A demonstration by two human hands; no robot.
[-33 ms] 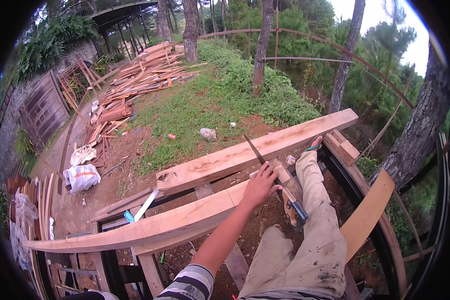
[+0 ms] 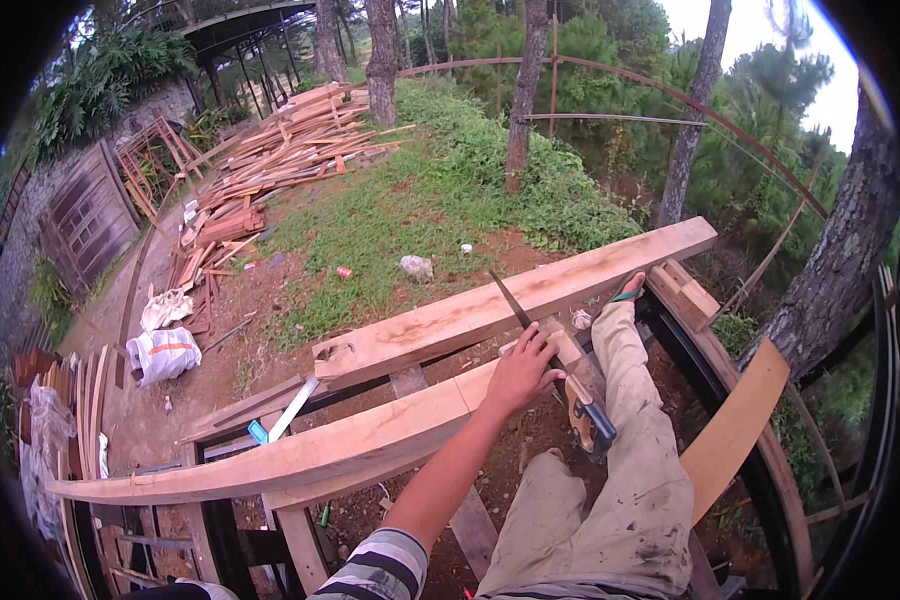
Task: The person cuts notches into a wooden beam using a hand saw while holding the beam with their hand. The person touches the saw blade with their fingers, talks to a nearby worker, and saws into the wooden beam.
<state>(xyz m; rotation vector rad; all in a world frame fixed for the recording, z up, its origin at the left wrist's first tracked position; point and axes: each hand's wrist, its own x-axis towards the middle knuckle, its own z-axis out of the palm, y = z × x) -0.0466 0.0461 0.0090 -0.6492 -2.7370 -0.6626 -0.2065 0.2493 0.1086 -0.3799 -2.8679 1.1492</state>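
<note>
L hand (image 2: pixel 523 370) over end of curved beam (image 2: pixel 290 455), dark saw blade (image 2: pixel 508 299) jutting past fingers
Fingers loosely bent, slightly apart; can't tell if gripping saw. Hand hides part of beam; thick squared beam (image 2: pixel 590 277) beyond, trouser leg (image 2: pixel 625 375) at R; white sack (image 2: pixel 165 355) far L, contents unclear
</note>
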